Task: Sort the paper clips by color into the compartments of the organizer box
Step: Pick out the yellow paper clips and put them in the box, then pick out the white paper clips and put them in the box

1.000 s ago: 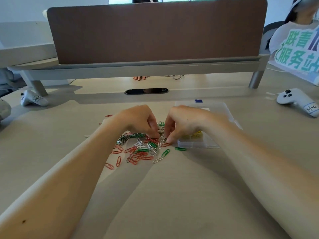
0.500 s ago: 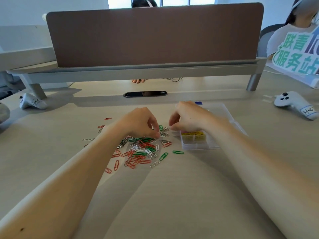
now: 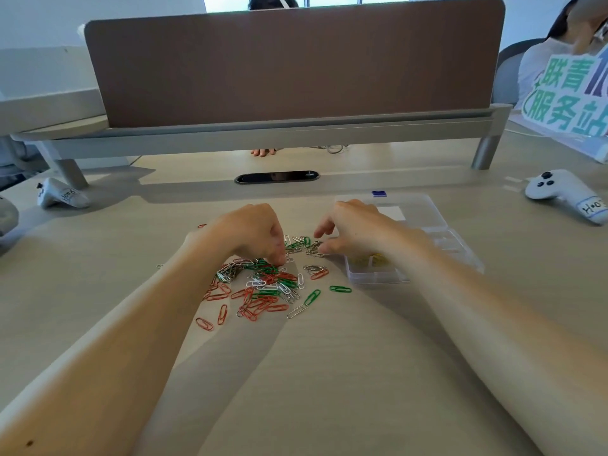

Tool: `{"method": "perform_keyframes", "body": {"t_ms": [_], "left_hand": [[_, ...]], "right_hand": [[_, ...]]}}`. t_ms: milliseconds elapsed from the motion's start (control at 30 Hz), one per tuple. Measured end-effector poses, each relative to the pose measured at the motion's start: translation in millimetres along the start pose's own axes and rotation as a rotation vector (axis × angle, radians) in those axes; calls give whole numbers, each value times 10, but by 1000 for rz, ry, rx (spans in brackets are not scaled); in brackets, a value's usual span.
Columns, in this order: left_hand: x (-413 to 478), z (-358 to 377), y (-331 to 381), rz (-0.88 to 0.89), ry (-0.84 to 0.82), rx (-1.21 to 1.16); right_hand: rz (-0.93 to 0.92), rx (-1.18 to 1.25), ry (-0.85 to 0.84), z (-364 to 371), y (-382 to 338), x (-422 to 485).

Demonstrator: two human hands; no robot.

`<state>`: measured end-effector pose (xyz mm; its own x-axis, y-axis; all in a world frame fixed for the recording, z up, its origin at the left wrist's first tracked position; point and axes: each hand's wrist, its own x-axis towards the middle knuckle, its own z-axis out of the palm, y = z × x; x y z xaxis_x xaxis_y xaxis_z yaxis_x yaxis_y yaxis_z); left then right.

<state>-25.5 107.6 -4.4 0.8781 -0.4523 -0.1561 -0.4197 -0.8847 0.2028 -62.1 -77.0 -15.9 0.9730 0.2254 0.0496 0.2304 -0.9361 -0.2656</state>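
A loose pile of paper clips (image 3: pixel 263 286) in red, green, white and silver lies on the desk in front of me. My left hand (image 3: pixel 250 235) rests on the pile's far edge, fingers bunched and tips pinched down among the clips. My right hand (image 3: pixel 357 228) hovers over the pile's far right end, next to the clear organizer box (image 3: pixel 427 209), with forefinger and thumb apart and nothing visible between them. Yellow clips (image 3: pixel 365 260) lie in the box's near compartment, partly hidden by my right wrist. A single green clip (image 3: pixel 340 288) lies just in front of the box.
A white controller (image 3: pixel 559 195) lies to the right of the box and another (image 3: pixel 61 196) at far left. A brown desk divider (image 3: pixel 289 67) on metal legs spans the back, with a cable slot (image 3: pixel 276 177) before it. A person with a printed sign (image 3: pixel 566 93) sits far right.
My right hand has lifted off the pile, moved up and right toward the box, and its fingers have spread. My left hand has stayed on the clips.
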Motion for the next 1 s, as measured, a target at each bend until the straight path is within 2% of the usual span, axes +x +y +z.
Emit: {"method": "perform_keyframes", "body": {"t_ms": [100,267,433,633,833,1000], "left_hand": [[-12,-24,-29,-30,7,12],[-37,-25,40,71,133,-109],[-50,23,128,174,81,-93],[-29,121,178,205,66,-69],[8,168,206,227,119,-66],[-16,172,270,227,123,-52]], "right_hand": [[-26,-41,-12,35,-19,13],[-53,11,-31,-1,-38,-9],[-80,61,-90,-44,-19,14],[-91,100,-96,-96,66,17],[-82,188,-18,-198,81,-56],[5,193,149,-278,270,-288]]}}
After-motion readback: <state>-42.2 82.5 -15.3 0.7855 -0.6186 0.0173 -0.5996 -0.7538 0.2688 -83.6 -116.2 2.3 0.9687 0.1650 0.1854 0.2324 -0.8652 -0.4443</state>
